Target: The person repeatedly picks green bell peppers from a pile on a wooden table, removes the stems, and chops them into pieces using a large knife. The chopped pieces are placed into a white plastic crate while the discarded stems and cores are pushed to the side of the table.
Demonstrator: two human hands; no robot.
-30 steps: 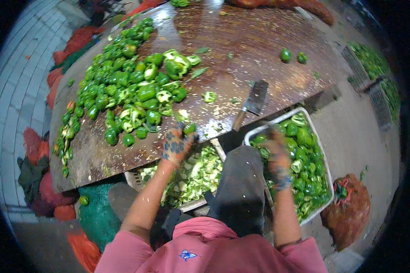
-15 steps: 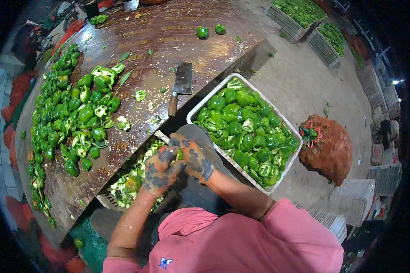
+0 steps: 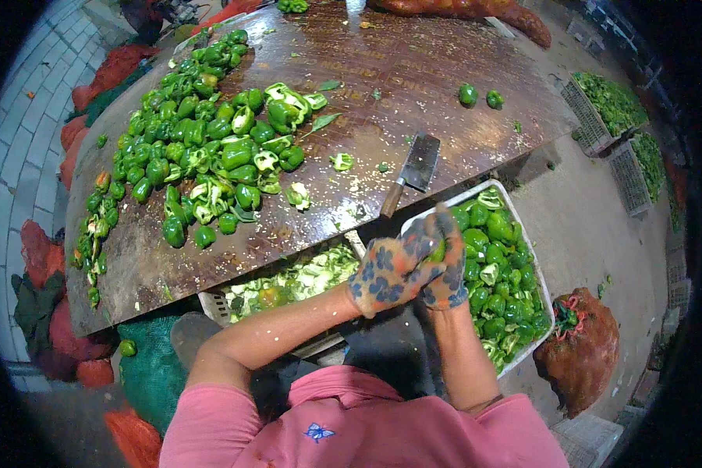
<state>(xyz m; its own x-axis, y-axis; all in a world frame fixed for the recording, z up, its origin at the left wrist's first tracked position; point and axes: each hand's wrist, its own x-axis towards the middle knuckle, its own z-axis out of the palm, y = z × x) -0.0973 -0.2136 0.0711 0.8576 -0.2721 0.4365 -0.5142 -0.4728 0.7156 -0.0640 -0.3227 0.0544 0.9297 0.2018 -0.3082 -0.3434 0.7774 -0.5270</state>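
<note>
Gloved fingers of the left hand and right hand meet around a mostly hidden green pepper. Right of the fingers stands a white crate of peppers; beyond them a cleaver lies on the surface, with a pepper heap farther left.

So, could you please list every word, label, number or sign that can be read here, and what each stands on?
Brown tabletop: faint, repeated printed lettering, partly blurred, so I won't quote it.
Pink shirt: a blue butterfly motif, with no wording that I can see.
Cleaver: any marking is too small to tell.
I can make out no other text.
</note>
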